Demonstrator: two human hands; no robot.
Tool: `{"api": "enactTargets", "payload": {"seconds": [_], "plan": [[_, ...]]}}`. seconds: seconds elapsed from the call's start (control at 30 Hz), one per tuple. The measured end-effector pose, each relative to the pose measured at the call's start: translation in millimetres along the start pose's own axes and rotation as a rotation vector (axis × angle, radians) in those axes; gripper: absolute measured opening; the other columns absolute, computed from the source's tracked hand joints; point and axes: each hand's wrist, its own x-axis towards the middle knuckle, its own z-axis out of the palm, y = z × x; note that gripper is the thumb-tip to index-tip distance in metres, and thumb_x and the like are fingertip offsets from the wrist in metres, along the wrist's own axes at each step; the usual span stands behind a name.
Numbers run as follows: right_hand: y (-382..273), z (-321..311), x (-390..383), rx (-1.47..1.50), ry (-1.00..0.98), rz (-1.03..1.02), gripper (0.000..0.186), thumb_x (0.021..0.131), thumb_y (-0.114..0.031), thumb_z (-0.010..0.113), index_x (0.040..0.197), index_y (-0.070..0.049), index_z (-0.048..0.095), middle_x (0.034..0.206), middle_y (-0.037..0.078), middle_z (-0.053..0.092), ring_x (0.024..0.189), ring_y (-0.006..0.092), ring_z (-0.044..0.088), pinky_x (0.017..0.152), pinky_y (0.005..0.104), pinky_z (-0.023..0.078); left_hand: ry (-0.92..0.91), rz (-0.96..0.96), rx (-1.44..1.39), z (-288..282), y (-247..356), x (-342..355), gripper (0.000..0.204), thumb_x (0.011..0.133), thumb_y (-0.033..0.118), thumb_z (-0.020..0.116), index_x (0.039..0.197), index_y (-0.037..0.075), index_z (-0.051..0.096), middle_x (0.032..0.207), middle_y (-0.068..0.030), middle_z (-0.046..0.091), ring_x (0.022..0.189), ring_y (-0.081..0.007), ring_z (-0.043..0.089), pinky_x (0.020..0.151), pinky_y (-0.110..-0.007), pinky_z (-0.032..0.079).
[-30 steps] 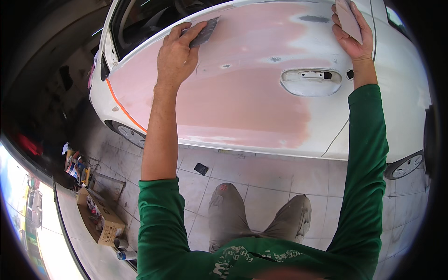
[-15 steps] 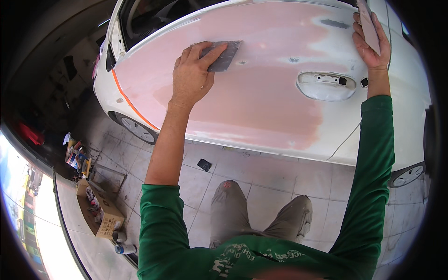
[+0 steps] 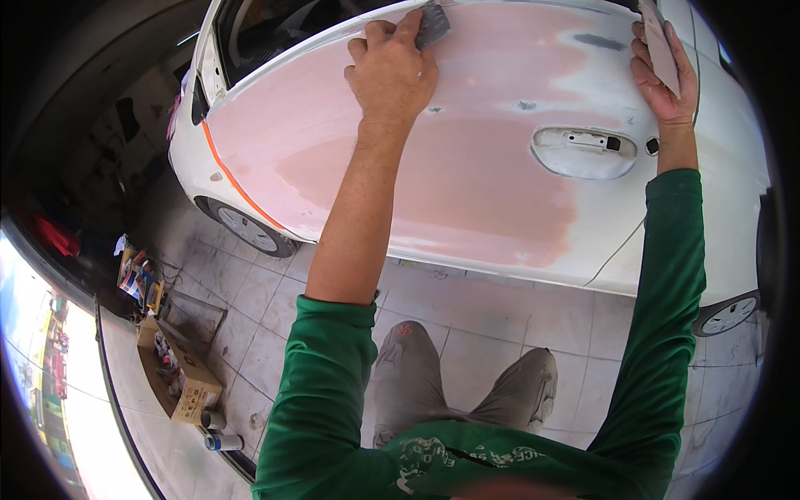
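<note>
Facing a white car (image 3: 729, 196) side-on. Its door (image 3: 598, 208) carries a big pink patch (image 3: 492, 171); handle recess (image 3: 583, 156) just right of that. Both my hands loaded: right hand (image 3: 669, 92) grasping a pale pinkish flat piece (image 3: 659, 52) near the door's rear edge, left hand (image 3: 396, 77) pinching a dark gray sheet (image 3: 434, 27) at the door's top edge. Can't tell how hard it's pressed.

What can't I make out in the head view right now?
All in the head view:
Grey sheet: its near part and underside, hidden by the left hand.
Pinkish pad in the right hand: its top end, cut off by the upper edge.
White car: its roof, outside the upper edge.
Cardboard box: its contents, too small and jumbled to identify.
</note>
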Motion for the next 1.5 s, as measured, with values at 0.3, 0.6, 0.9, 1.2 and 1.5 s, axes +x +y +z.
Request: {"api": "enactTargets", "payload": {"seconds": [0.3, 0.6, 0.9, 1.2, 1.5], "plan": [[-19, -50, 7, -0.036, -0.197, 0.072, 0.042, 0.113, -0.026, 0.043, 0.142, 0.004, 0.044, 0.109, 0.010, 0.053, 0.073, 0.0112, 0.040, 0.052, 0.0232, 0.040, -0.211, 0.225, -0.157, -41, -20, -45, 0.052, 0.091, 0.009, 0.068, 0.140, 0.026, 0.066, 0.131, -0.0078, 0.066, 0.117, -0.0321, 0.063, 0.095, -0.044, 0.055], [-11, -19, 1, 0.005, -0.278, 0.051, 0.040, 0.114, -0.025, 0.039, 0.139, 0.007, 0.043, 0.107, 0.011, 0.051, 0.070, 0.0105, 0.040, 0.051, 0.0236, 0.040, 0.012, 0.287, -0.038, -6, -98, 6, 0.064, 0.081, 0.007, 0.065, 0.142, 0.028, 0.065, 0.136, -0.0026, 0.064, 0.121, -0.0294, 0.060, 0.099, -0.048, 0.052], [-12, -23, 3, 0.007, -0.259, 0.058, 0.038, 0.114, -0.023, 0.040, 0.136, 0.007, 0.044, 0.107, 0.011, 0.051, 0.071, 0.0113, 0.040, 0.052, 0.0237, 0.040, -0.144, 0.219, -0.208, -31, -111, -44, 0.060, 0.083, 0.007, 0.068, 0.140, 0.025, 0.067, 0.136, -0.0053, 0.063, 0.122, -0.0322, 0.061, 0.101, -0.045, 0.052], [-6, -17, 1, -0.002, -0.238, 0.052, 0.041, 0.114, -0.026, 0.041, 0.139, 0.006, 0.044, 0.110, 0.012, 0.053, 0.071, 0.0106, 0.041, 0.052, 0.0240, 0.040, -0.051, -0.130, -0.152, -14, -108, 9, 0.040, 0.098, 0.031, 0.064, 0.137, 0.021, 0.068, 0.131, -0.0103, 0.066, 0.120, -0.0364, 0.062, 0.096, -0.050, 0.054], [-3, 5, 1, 0.202, 0.014, 0.109, 0.051, 0.107, -0.044, 0.047, 0.122, 0.003, 0.061, 0.090, 0.013, 0.065, 0.056, 0.0185, 0.052, 0.042, 0.0349, 0.041, -0.128, 0.298, -0.058, -30, -24, -62, 0.058, 0.085, 0.009, 0.071, 0.140, 0.026, 0.064, 0.137, -0.0016, 0.062, 0.119, -0.0296, 0.060, 0.099, -0.046, 0.053]]}}
